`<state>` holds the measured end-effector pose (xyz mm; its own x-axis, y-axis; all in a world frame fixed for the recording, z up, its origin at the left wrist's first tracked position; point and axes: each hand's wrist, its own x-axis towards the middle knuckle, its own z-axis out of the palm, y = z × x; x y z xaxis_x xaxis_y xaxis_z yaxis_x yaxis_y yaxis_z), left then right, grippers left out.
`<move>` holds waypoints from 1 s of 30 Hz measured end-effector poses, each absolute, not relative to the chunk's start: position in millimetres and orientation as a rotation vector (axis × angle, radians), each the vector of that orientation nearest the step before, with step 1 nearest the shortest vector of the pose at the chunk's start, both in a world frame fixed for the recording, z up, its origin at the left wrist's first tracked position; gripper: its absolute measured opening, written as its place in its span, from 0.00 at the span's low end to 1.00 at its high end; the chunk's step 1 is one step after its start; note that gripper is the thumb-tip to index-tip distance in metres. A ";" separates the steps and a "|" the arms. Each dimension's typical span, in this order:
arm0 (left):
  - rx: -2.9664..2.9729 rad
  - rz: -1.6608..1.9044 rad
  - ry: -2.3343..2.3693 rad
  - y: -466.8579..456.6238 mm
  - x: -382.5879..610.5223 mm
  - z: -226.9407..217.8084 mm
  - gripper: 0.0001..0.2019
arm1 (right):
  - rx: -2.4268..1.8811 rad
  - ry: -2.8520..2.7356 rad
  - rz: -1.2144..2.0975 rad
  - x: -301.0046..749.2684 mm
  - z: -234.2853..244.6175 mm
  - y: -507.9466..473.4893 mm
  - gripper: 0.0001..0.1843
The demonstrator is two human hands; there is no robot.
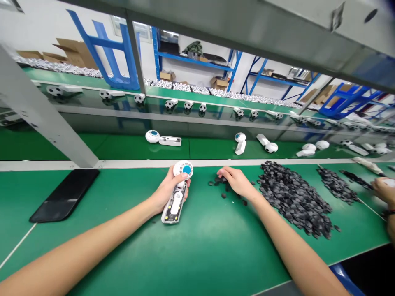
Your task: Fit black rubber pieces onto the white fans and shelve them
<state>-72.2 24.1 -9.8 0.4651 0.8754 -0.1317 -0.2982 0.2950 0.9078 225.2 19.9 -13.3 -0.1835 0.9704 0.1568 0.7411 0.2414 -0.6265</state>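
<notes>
My left hand [173, 187] is closed around a white handheld fan [177, 205]. Its round head, with a blue centre, points away from me, and circuitry shows through the handle's clear casing. To the right, my right hand [236, 181] has its fingers curled down at a few loose black pieces [224, 195] on the green table. Whether a piece is pinched between those fingertips is hidden. Close beside that wrist lies a large heap of small flat black pieces [293, 197].
A black phone-like slab [64, 195] lies at the left. Beyond the metal rail, several white fans [169, 140] rest on a green belt. A smaller black heap [338, 185] and another person's hand [384, 191] are at the right. A slanted metal post [52, 111] stands at the left.
</notes>
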 end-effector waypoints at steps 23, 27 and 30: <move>1.024 0.757 0.726 28.0 -72.6 -9.5 0.18 | -1.475 -2.282 0.206 190.8 -15.3 2.9 0.13; 1.030 0.750 0.727 28.0 -72.1 -8.5 0.19 | -1.586 -2.144 0.164 193.6 -21.7 7.1 0.12; 1.022 0.754 0.732 28.0 -72.4 -8.7 0.20 | -1.565 -2.136 0.204 198.0 -17.7 5.7 0.14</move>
